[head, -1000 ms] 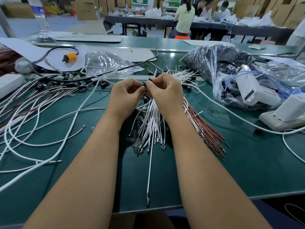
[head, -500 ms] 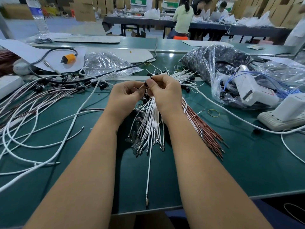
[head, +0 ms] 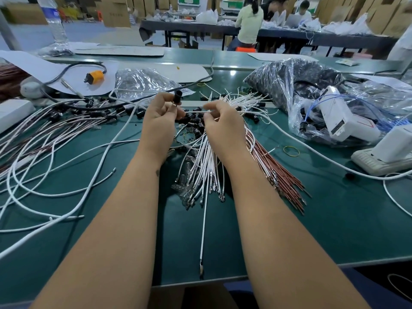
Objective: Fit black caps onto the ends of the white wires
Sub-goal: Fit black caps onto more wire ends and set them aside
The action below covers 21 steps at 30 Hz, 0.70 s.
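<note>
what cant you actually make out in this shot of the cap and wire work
Head view only:
- Whether the black cap in the left hand is seated on the white wire: fingers cover the join.
- Right hand grip on the wire: curled fingers hide it.
- Contents of the dark plastic bag: glare, crumpled film.

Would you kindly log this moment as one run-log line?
step: capping | left hand: holds black cap | right hand: pinches white wire | cap on wire: cannot tell | uncapped wires: on table
</note>
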{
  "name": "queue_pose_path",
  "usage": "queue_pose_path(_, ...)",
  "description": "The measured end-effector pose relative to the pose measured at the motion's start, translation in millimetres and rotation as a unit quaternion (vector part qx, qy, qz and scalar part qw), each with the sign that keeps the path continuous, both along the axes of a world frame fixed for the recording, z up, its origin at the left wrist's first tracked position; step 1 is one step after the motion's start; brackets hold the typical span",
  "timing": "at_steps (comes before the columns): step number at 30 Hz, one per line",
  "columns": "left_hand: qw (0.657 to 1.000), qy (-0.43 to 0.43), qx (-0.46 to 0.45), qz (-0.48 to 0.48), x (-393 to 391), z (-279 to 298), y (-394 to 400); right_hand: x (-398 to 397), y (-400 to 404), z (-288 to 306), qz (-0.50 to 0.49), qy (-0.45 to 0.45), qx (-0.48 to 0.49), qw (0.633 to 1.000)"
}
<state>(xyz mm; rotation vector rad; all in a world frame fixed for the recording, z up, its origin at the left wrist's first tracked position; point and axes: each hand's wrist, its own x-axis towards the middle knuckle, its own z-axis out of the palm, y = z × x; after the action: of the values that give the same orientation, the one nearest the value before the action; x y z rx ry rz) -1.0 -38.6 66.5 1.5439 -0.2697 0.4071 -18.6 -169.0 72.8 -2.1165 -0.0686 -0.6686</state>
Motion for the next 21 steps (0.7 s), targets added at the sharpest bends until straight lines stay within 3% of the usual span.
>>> queue_pose_path(5, 0.996, 0.0, -0.084, 0.008, 4.5, 2.1, 4.1, -3.8, 7.7, -2.1, 0.089, 0.044, -0.119, 0.988)
queue_pose_path(8, 0.995, -0.012, -0.098, -0.004, 3.7, 3.3, 3.8, 0.2, 14.1, -9.0, 0.112, 0.106, -0.311, 0.938)
queue_pose_path(10, 0.995, -0.014, -0.1, -0.014, 2.3, 3.7, 1.5, 4.2, 15.3, -12.5, 0.115, 0.144, -0.379, 0.907)
queue_pose_path(15, 0.996, -0.012, -0.079, -0.037, 2.5, 2.5, -0.8, 9.2, 18.2, -15.3, 0.101, 0.191, -0.433, 0.875)
queue_pose_path(21, 0.995, -0.016, -0.079, -0.066, 1.9, 0.5, -2.4, 6.3, 17.4, -14.6, 0.089, 0.153, -0.423, 0.889)
